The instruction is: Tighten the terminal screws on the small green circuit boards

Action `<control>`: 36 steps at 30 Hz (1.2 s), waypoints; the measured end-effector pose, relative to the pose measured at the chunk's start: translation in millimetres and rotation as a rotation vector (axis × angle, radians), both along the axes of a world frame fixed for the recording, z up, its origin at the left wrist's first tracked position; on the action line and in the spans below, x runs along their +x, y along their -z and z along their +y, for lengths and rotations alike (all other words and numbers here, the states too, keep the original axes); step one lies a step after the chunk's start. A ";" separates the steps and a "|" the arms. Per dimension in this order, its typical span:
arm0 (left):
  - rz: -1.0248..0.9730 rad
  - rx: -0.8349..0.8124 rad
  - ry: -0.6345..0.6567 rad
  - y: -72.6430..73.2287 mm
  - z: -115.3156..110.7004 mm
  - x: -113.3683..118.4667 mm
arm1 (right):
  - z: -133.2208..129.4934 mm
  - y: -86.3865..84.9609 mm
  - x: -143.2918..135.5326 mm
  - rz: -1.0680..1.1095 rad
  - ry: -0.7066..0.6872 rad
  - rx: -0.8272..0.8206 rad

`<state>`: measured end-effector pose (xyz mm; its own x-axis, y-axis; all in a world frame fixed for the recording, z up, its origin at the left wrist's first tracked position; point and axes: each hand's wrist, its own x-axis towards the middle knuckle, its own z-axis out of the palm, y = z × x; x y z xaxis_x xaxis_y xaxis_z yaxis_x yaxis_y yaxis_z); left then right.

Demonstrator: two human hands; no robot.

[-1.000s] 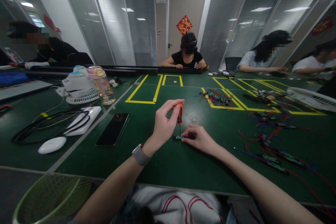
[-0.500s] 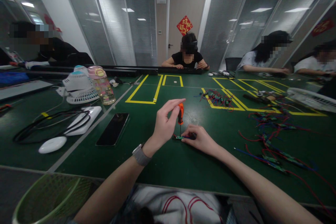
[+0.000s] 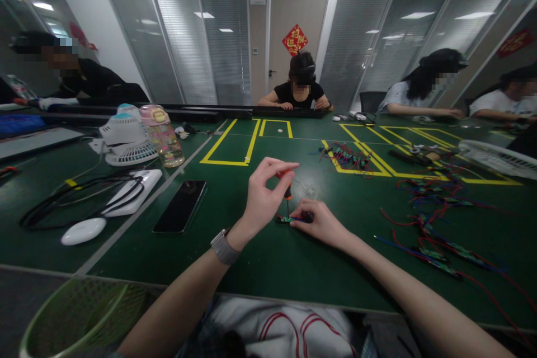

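Note:
My left hand [image 3: 265, 193] is closed around the handle of an orange and black screwdriver [image 3: 288, 193], thumb and fingers near its top. The screwdriver stands upright, its thin shaft reaching down to a small green circuit board [image 3: 285, 220] on the table. My right hand [image 3: 316, 218] pinches the right end of that board and its dark wires, holding it against the green tabletop. Part of the handle is hidden behind my left thumb. Whether the tip sits in a screw is too small to tell.
A black phone [image 3: 180, 206] lies left of my hands. Farther left are a white power bank-like block [image 3: 145, 184], cables, a bottle [image 3: 164, 137] and a small white fan [image 3: 126, 137]. Wired boards [image 3: 432, 254] spread at right; another pile [image 3: 346, 156] lies farther back. People sit around the table.
My left thumb and fingers have shifted around the screwdriver handle, the thumb now covering more of it. My right hand and the board have stayed in place.

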<state>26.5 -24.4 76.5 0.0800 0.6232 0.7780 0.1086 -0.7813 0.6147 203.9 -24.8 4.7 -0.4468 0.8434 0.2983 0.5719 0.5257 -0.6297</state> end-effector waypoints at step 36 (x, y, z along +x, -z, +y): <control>0.022 -0.045 -0.053 2.4 0.7 -1.2 | -1.8 -0.7 -0.1 -0.015 0.009 0.008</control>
<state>25.4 -23.7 74.0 0.0634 0.6615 0.7473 0.1629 -0.7456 0.6462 203.7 -26.6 5.5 -0.4435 0.8451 0.2985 0.5865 0.5254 -0.6164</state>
